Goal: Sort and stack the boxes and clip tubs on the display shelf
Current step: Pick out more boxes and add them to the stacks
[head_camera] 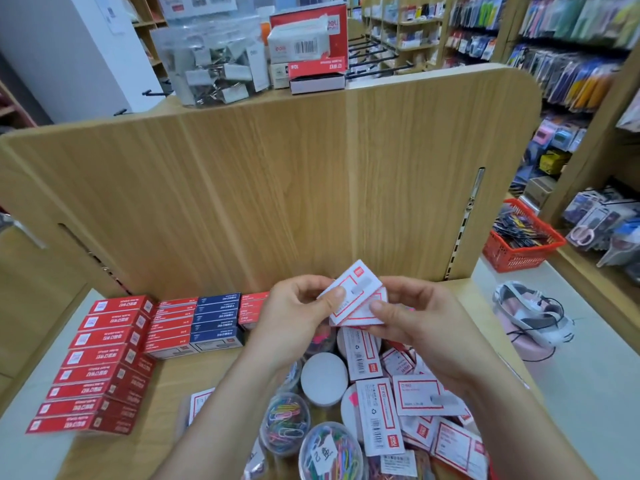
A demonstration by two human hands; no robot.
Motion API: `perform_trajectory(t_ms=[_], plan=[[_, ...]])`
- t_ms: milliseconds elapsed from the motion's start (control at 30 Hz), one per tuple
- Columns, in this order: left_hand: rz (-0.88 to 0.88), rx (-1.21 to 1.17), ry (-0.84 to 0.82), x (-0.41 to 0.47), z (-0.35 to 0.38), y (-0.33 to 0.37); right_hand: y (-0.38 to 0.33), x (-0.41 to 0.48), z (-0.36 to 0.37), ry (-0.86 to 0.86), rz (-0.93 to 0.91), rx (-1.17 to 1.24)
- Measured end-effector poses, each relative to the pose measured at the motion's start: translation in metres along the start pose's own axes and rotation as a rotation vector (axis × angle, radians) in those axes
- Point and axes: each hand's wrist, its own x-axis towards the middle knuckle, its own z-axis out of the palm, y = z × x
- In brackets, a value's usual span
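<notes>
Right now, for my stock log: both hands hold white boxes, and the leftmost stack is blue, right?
No: the head view shows the leftmost stack is red; the blue boxes sit further right. The left hand and right hand hold white boxes.

boxes [104,362] stacked left of tubs [304,427] (panel [277,188] behind).

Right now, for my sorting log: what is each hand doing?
Left hand: pinches the white-and-red boxes, thumb on top.
Right hand: holds the same boxes from the other side.
</notes>
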Motion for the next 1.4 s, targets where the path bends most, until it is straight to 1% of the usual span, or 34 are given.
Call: perform_trajectory(t_ms=[67, 133, 200, 267, 467, 600, 733, 833, 900, 933, 967, 1000, 1067, 1100, 1133, 1167, 1267, 1333, 1400], plan=[[0.016, -0.036, 0.061, 0.004, -0.004, 0.0, 0.003, 0.0, -0.001, 0.068, 0.016, 0.076], [-0.019, -0.205, 0.101, 0.004, -0.008, 0.002, 0.003, -0.001, -0.001, 0.095, 0.029, 0.152], [-0.09, -0.418, 0.083, 0.0, -0.007, 0.003, 0.004, 0.0, -0.002, 0.108, 0.026, 0.206], [-0.139, -0.54, 0.06, -0.005, -0.003, 0.001, 0.005, 0.001, -0.002, 0.119, 0.017, 0.246], [-0.139, -0.57, 0.089, -0.01, 0.002, 0.004, 0.009, 0.001, 0.003, 0.133, 0.023, 0.264], [-0.127, -0.381, 0.07, -0.012, 0.012, 0.004, 0.009, 0.0, 0.014, 0.17, 0.031, 0.391], [-0.119, -0.324, 0.063, -0.009, 0.025, 0.0, 0.008, -0.003, 0.021, 0.141, 0.062, 0.548], [-0.098, -0.161, 0.029, -0.008, 0.032, 0.0, 0.01, -0.005, 0.019, 0.123, 0.036, 0.515], [-0.112, -0.12, -0.051, -0.005, 0.028, 0.003, 0.012, -0.004, 0.015, 0.181, 0.026, 0.489], [-0.12, -0.092, -0.065, -0.002, 0.024, 0.005, 0.012, -0.004, 0.012, 0.229, 0.029, 0.497], [-0.1, -0.006, -0.034, 0.003, 0.017, 0.006, 0.011, -0.003, 0.008, 0.273, 0.034, 0.518], [-0.044, 0.166, 0.04, 0.01, 0.009, 0.003, 0.008, -0.003, 0.003, 0.307, 0.039, 0.54], [0.076, 0.661, 0.199, 0.023, -0.003, -0.004, 0.004, -0.002, -0.006, 0.346, 0.054, 0.559], [0.093, 0.869, 0.221, 0.025, -0.004, -0.006, 0.003, -0.002, -0.009, 0.361, 0.059, 0.563], [0.087, 1.002, 0.203, 0.027, -0.002, -0.007, 0.003, -0.002, -0.011, 0.375, 0.064, 0.572], [0.072, 1.084, 0.166, 0.029, 0.002, -0.01, 0.003, -0.002, -0.012, 0.381, 0.066, 0.576], [0.084, 1.197, 0.108, 0.036, 0.016, -0.014, 0.006, -0.004, -0.01, 0.339, 0.069, 0.521], [0.07, 1.169, 0.141, 0.039, 0.015, -0.014, 0.009, -0.005, -0.008, 0.307, 0.067, 0.465], [0.088, 1.083, 0.177, 0.038, 0.008, -0.014, 0.009, -0.006, -0.008, 0.297, 0.064, 0.402]])
